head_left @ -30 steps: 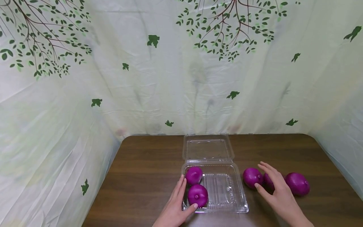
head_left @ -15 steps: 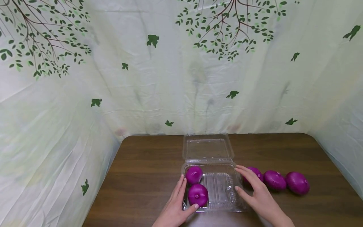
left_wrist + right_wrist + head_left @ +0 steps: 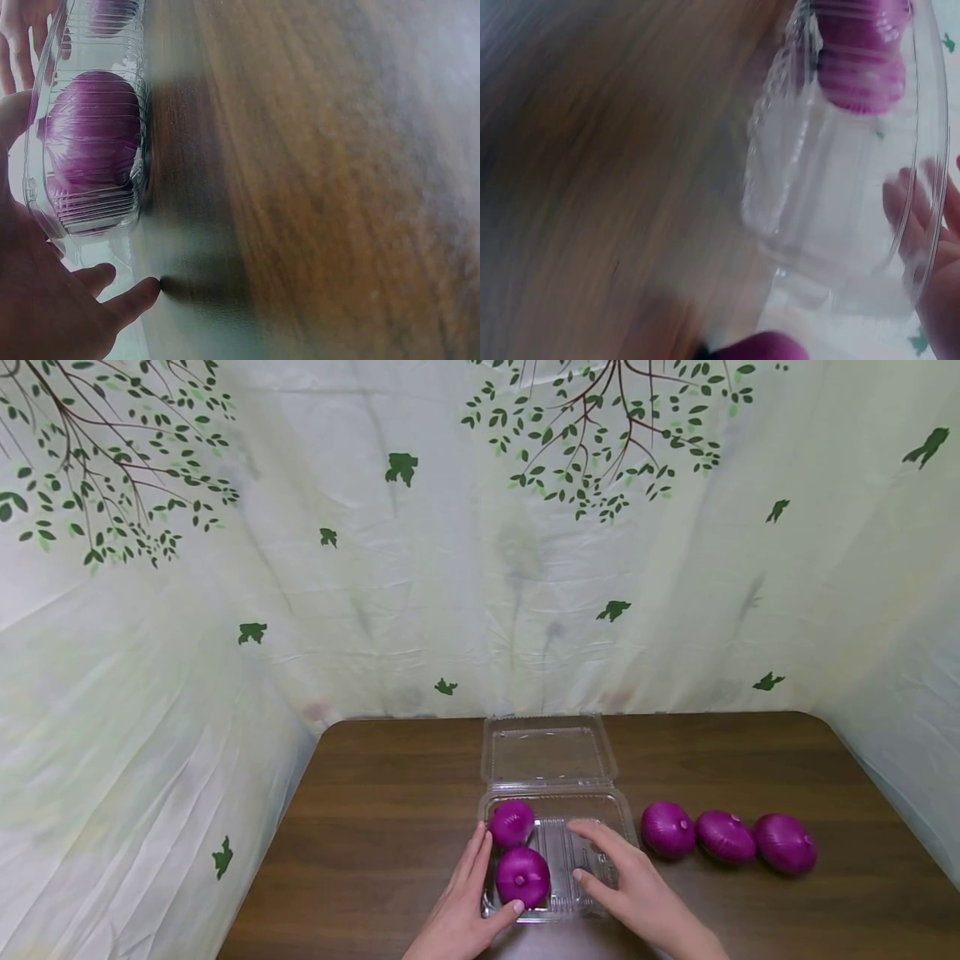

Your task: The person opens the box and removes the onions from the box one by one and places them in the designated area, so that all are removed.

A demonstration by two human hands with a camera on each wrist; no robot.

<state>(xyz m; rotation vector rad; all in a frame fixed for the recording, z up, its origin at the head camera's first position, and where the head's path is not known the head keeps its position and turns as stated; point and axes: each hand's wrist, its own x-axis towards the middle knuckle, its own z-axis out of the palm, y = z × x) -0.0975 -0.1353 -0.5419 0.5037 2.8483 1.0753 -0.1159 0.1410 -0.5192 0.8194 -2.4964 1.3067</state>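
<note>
A clear plastic clamshell container (image 3: 572,868) lies unfolded, its lid (image 3: 550,753) flat behind it. Two red onions sit along its left side: a rear onion (image 3: 512,823) and a front onion (image 3: 522,877). My left hand (image 3: 463,906) rests against the container's left wall, fingers extended, thumb reaching over the near rim beside the front onion. The left wrist view shows an onion (image 3: 96,127) through the ribbed wall. My right hand (image 3: 637,887) hovers over the container's right half, thumb and fingers apart, holding nothing.
Right of the container, three more red onions stand in a row: a near-left one (image 3: 667,829), a middle one (image 3: 725,837) and a right one (image 3: 785,843). The brown wooden table (image 3: 375,835) ends at a leaf-patterned cloth backdrop (image 3: 420,568).
My right hand has moved left, from above the loose onions to over the container's right half. My left hand has stayed at the container's left side, and the onions have not moved.
</note>
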